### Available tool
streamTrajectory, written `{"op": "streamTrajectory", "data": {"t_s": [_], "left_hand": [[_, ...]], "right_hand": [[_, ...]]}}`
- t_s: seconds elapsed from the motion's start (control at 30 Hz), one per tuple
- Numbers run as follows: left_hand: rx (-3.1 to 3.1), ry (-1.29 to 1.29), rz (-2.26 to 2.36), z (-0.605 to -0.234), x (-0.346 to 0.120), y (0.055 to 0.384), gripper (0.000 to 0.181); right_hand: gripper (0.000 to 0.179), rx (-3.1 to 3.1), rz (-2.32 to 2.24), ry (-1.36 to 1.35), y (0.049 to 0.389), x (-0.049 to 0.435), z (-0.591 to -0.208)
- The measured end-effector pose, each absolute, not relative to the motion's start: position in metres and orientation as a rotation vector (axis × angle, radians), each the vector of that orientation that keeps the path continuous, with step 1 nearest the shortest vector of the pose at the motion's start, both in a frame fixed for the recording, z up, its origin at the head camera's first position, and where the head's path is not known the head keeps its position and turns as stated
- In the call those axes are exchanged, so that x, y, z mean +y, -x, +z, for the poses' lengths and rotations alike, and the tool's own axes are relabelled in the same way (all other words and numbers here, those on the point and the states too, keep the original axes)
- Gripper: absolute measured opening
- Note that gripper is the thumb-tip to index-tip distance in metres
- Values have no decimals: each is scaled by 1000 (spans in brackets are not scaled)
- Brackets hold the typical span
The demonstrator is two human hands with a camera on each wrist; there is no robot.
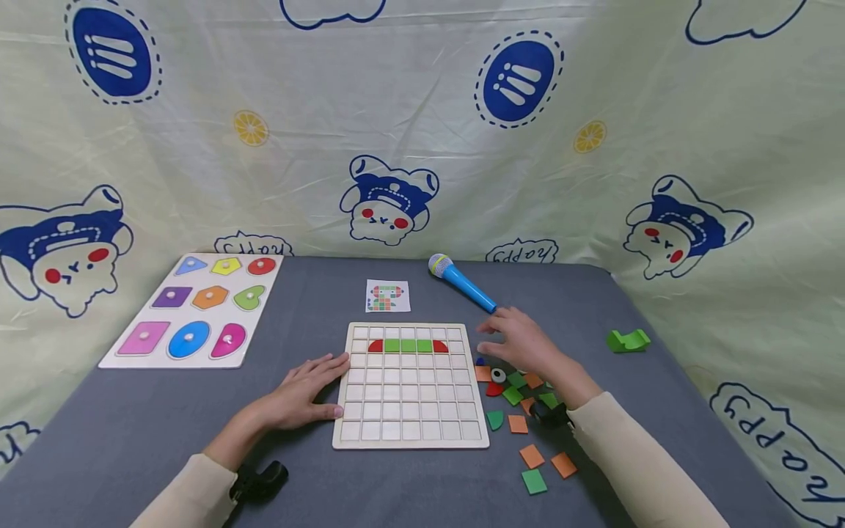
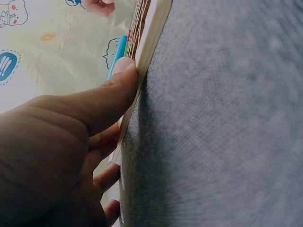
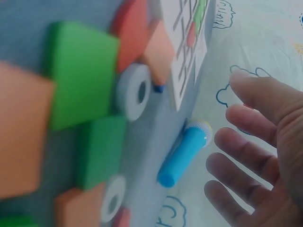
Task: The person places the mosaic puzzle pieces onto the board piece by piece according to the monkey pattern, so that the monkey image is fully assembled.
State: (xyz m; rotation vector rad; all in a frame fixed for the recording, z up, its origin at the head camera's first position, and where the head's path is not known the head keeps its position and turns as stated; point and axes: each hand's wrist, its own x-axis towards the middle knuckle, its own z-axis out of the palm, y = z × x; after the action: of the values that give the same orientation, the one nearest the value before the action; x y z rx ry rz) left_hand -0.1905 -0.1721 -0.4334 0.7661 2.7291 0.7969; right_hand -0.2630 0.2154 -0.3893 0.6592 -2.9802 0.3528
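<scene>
A white grid board [image 1: 409, 396] lies on the table, its second row bearing several green square tiles [image 1: 408, 345] between two red rounded tiles [image 1: 375, 346]. My left hand [image 1: 300, 392] rests against the board's left edge; the left wrist view shows the thumb [image 2: 124, 71] touching the rim. Over the board's upper right corner hovers my right hand [image 1: 518, 341], fingers loosely spread and holding nothing. Below it lies a scatter of orange, green and red tiles [image 1: 518, 424], with a white ring-like piece [image 1: 498, 375]. Part of this pile is hidden by the right wrist.
Behind the board lies a small pattern card [image 1: 388, 296]. A blue toy microphone [image 1: 467, 286] sits behind the right hand. To the far left is a shape puzzle board [image 1: 198, 308]; at the right, a green curved block [image 1: 628, 341]. A printed curtain [image 1: 422, 95] borders the table.
</scene>
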Motion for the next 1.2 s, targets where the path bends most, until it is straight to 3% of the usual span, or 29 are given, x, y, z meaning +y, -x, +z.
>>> {"op": "streamTrajectory", "data": {"t_s": [0.47,1.2], "left_hand": [[2727,-763,796,-434,-171,190,78],[2742,-762,785,-434,-172,191,78]], "right_hand": [[30,-3066,150,-615,263,223,-407],[29,-3096,190,-614,262,217,-409]]}}
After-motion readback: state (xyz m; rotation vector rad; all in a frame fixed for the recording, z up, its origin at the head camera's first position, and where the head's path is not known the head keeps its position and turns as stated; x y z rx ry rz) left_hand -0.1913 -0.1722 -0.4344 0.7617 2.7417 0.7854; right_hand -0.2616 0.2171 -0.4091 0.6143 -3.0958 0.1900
